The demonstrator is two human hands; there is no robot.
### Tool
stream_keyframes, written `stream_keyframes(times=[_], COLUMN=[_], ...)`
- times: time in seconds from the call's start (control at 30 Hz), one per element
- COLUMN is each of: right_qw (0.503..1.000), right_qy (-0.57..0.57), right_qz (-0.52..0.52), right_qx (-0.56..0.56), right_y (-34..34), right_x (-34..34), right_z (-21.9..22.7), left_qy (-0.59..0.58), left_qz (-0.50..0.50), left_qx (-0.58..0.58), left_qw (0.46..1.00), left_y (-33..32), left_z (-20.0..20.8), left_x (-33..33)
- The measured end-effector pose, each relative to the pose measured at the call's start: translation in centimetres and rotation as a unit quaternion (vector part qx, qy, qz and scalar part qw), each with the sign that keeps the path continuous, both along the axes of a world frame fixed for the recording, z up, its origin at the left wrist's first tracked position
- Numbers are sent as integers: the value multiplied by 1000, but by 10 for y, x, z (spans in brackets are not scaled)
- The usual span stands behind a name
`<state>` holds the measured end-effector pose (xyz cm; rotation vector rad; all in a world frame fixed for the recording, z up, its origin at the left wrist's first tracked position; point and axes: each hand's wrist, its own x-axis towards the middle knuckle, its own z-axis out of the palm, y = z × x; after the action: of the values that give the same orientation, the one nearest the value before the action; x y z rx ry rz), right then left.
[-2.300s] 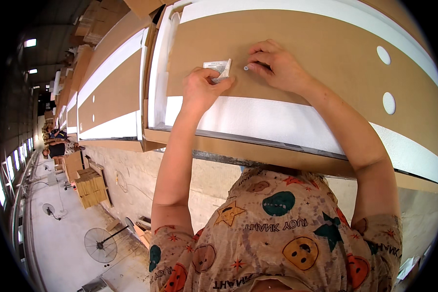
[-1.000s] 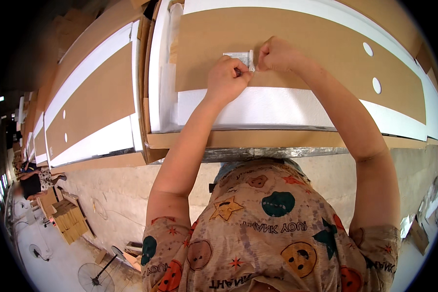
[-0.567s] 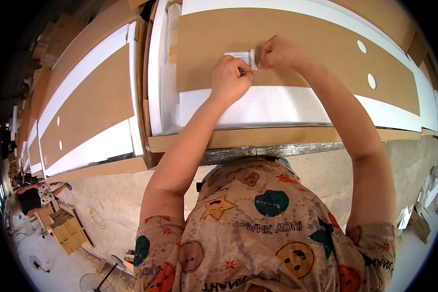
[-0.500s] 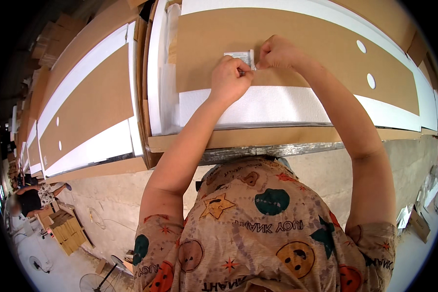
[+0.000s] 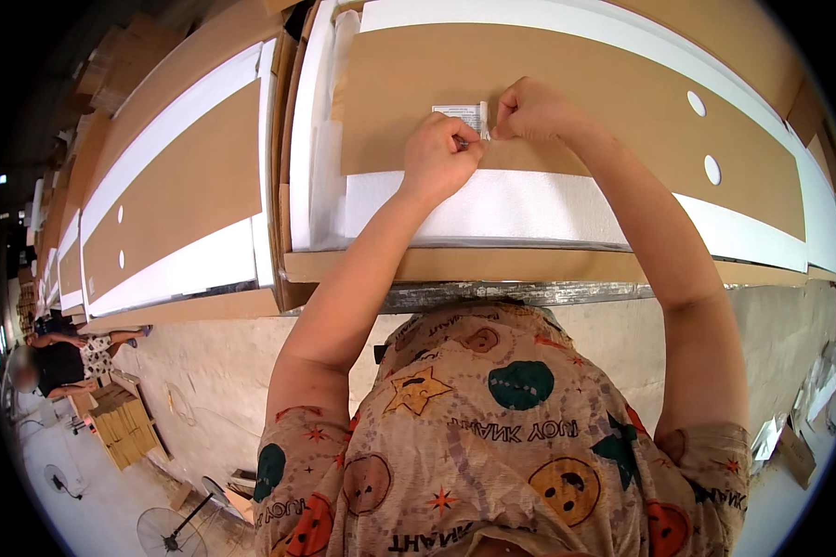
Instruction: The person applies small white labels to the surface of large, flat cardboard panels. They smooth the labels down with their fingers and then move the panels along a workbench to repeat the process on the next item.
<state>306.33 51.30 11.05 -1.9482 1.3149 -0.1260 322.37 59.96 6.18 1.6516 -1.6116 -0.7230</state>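
Note:
A small white printed slip, with a pale raised strip along its right edge, lies on the brown cardboard sheet. My left hand is closed over its near side, thumb and fingers pinched together; a small dark bit shows between them. At the right of the strip my right hand is closed too, its fingertips pinched beside the left ones. Something pale and shiny shows in the narrow gap between both hands. What the fingers grip is too small to make out.
White foam surrounds the sheet inside an open carton. Two round holes pierce the sheet at right. A similar packed carton stands at left. Farther left are a person, stacked cardboard and a fan.
The view has shifted slightly, so the cartons sit a little lower and to the right. Both hands stay pinched at the slip; their grip looks the same.

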Motion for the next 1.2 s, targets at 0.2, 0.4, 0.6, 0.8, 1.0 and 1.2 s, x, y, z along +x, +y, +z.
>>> stream_keyframes(times=[0.2, 0.4, 0.6, 0.8, 1.0, 1.2], right_qw=[1000, 999, 1000, 996, 1000, 1000], right_qy=[-4, -46, 15, -92, -25, -23], right_qz=[7, 9, -3, -13, -1, 2], right_qx=[-7, 6, 23, -12, -19, -19], right_y=[-5, 1, 5, 4, -5, -9], right_x=[-3, -8, -3, -13, -1, 2], right_z=[-9, -11, 1, -14, -9, -17], left_qy=[24, 45, 43, 39, 38, 41], left_qz=[2, 2, 6, 3, 2, -3], left_qx=[-25, -9, -20, 0, -13, 15], left_qw=[999, 999, 999, 999, 999, 999], left_y=[-6, -1, 0, 0, -2, -3], left_z=[-6, -1, -4, 7, -2, -1], left_x=[-1, 2, -3, -4, -1, 4])
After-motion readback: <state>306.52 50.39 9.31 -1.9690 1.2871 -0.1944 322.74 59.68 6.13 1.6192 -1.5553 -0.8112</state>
